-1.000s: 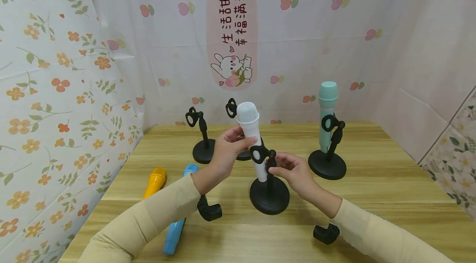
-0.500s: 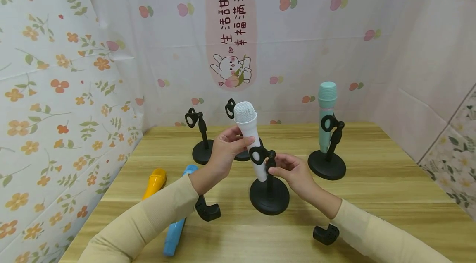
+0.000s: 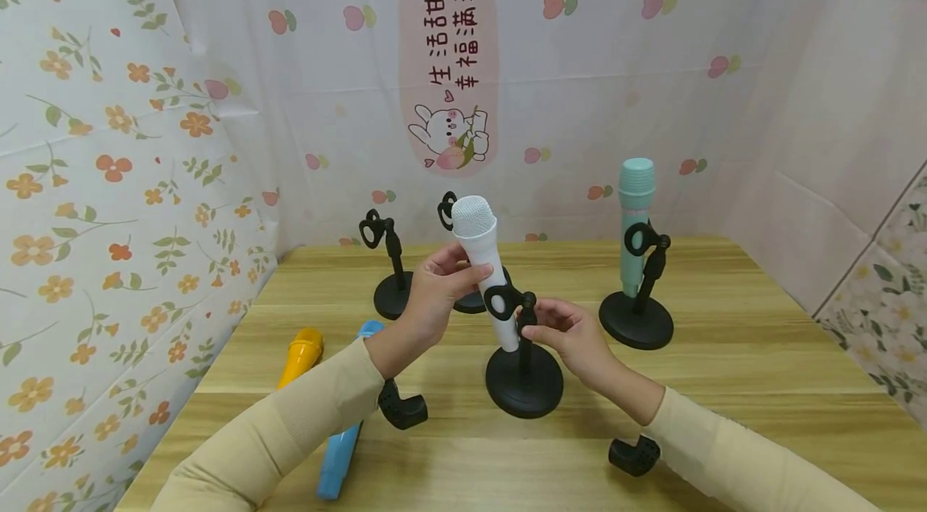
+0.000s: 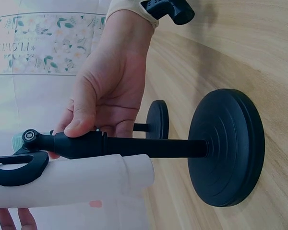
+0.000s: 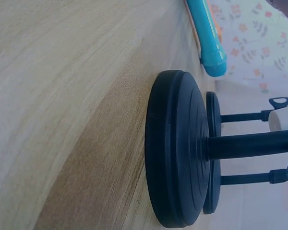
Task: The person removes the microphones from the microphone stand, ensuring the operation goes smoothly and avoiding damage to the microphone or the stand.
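A white microphone (image 3: 474,234) sits in the clip of a black microphone stand (image 3: 525,391), leaning left with its mesh head up. My left hand (image 3: 433,299) pinches its body just under the head, thumb in front. On the stand's upper stem, below the clip joint, my right hand (image 3: 579,339) grips with thumb and fingers. The left wrist view shows the right thumb pressed on the stem (image 4: 81,143) and the white handle (image 4: 110,177) running through the clip. Round and flat, the base (image 5: 175,148) rests on the wooden table in the right wrist view.
A mint microphone (image 3: 637,190) stands in another black stand (image 3: 637,323) at the right. Two more black stands, one at the back left (image 3: 394,295) and one partly hidden behind my left hand, carry no microphone. Blue (image 3: 339,460) and orange (image 3: 300,355) microphones lie left, partly under my left sleeve.
The white microphone's head has tipped slightly left, and my left hand has shifted a little left with it. My right hand and the stand stay in place.
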Demonstrator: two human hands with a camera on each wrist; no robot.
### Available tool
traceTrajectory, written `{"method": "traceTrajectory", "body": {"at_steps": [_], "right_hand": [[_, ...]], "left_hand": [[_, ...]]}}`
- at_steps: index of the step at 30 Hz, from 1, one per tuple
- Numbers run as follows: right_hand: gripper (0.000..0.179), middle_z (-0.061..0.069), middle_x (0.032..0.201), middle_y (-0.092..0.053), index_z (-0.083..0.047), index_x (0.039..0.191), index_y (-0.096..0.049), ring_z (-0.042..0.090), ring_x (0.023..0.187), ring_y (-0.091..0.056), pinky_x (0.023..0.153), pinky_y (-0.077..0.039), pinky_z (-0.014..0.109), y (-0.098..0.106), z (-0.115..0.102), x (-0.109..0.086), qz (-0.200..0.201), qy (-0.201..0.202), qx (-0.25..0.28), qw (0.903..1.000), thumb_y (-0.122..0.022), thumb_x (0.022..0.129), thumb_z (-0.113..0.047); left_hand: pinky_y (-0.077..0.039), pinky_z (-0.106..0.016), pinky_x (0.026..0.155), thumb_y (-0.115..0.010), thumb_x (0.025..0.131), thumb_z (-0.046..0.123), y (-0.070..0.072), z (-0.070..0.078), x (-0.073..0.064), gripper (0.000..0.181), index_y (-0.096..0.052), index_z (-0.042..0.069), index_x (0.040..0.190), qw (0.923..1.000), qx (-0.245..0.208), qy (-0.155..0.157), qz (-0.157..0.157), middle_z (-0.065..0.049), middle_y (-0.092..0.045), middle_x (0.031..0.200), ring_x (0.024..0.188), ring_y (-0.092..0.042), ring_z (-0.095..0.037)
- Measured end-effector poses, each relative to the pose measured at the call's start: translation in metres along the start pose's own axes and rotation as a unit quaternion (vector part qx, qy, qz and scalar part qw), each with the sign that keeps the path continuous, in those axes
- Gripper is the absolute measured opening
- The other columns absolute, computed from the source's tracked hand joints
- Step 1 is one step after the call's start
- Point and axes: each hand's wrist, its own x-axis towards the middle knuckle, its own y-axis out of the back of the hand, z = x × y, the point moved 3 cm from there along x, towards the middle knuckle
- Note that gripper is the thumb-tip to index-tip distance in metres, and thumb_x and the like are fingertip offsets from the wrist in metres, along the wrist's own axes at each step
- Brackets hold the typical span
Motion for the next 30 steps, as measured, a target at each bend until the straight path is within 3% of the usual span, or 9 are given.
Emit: {"method": "traceTrajectory", "body": {"at_steps": [19,30], "right_hand": [[0.039,-0.010,0.093,-0.071,0.010,0.118,-0.061,0.010,0.088,-0.064,0.078,-0.055,0.023,0.0007,0.0005,0.0004,0.007,-0.013,-0.005,0.9999,-0.075,0.084,-0.004],[0.033,-0.009,0.091,-0.070,0.004,0.113,-0.066,0.010,0.085,-0.062,0.075,-0.054,0.022,0.0013,0.0005,-0.0006,0.006,-0.005,0.001,1.0000,-0.075,0.083,-0.005]], "left_hand": [[-0.053,-0.040,0.094,-0.068,0.088,0.000,0.0039,0.0029,0.0009,0.039,-0.060,0.000,0.126,1.0000,-0.003,0.008,0.005,-0.008,-0.067,0.115,0.102,-0.065,-0.019],[-0.054,-0.037,0.091,-0.065,0.088,-0.003,0.0054,0.0031,0.0011,0.040,-0.059,-0.002,0.128,0.9998,-0.015,0.011,0.007,-0.006,-0.068,0.111,0.100,-0.066,-0.018]]}}
